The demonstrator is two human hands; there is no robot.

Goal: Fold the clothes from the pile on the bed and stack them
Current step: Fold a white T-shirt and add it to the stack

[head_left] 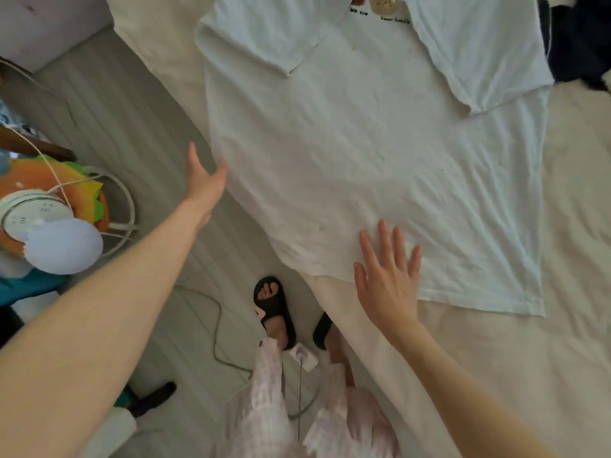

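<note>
White cotton T-shirt (380, 153), spread flat on the cream bed (496, 358), both sleeves tucked in. Soft, thin, light, floppy; probably best picked up at the side edges. Left hand (203, 180) spread wide, touching the shirt's side edge. Right hand (386, 276) flat, fingers straight, pressing down near the hem.

A white T-shirt (380, 160) lies spread on the bed (496, 358), both sleeves folded in. My right hand (388, 279) lies flat on its hem at five o'clock. My left hand (203, 183), fingers straight, touches its side edge at nine o'clock. Dark clothes (582, 41) sit at two o'clock.
</note>
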